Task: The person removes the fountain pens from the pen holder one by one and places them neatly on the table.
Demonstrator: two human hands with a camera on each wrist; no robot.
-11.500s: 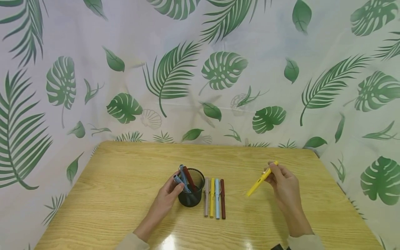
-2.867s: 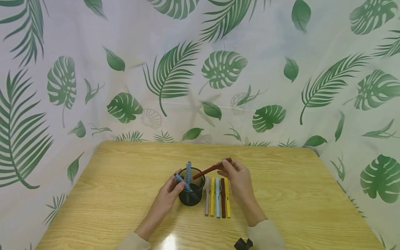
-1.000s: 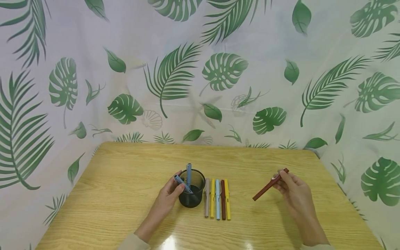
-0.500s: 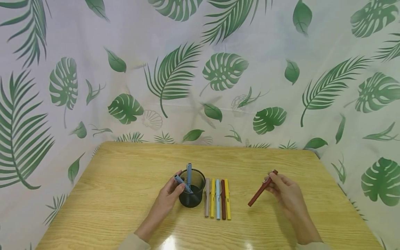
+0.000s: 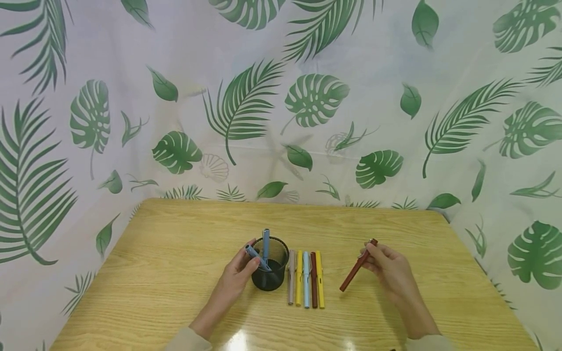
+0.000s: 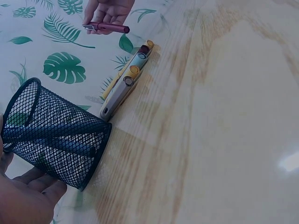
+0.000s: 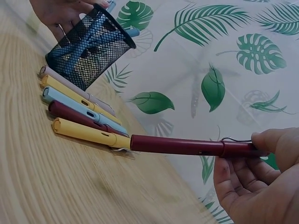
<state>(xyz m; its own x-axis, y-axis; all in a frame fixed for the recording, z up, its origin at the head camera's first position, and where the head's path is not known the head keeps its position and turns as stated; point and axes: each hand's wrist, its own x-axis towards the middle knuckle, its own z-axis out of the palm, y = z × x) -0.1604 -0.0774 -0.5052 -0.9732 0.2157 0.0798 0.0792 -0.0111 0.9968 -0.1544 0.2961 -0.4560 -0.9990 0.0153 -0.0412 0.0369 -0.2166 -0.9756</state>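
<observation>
A black mesh pen cup [image 5: 268,282] stands on the table with two blue pens, one upright [image 5: 265,243] and one leaning [image 5: 257,258]. My left hand [image 5: 234,280] holds its left side, fingers and thumb round it. Right of the cup lies a row of capped pens: grey-beige [image 5: 291,282], yellow [image 5: 299,287], light blue [image 5: 306,287], dark red [image 5: 313,287], then another yellow [image 5: 321,287]. Clear of the table, my right hand [image 5: 392,273] pinches a second dark red pen [image 5: 356,268] by its clip end. The free end slants down toward the row.
The wooden table [image 5: 175,243] backs onto a white cloth [image 5: 254,44] printed with green leaves, which also runs along both sides. Light glares off the tabletop near its front.
A yellow pen earlier in my right hand now lies at the row's right end. The dark red pen came out of the cup, swung right, and has come back left toward the row.
</observation>
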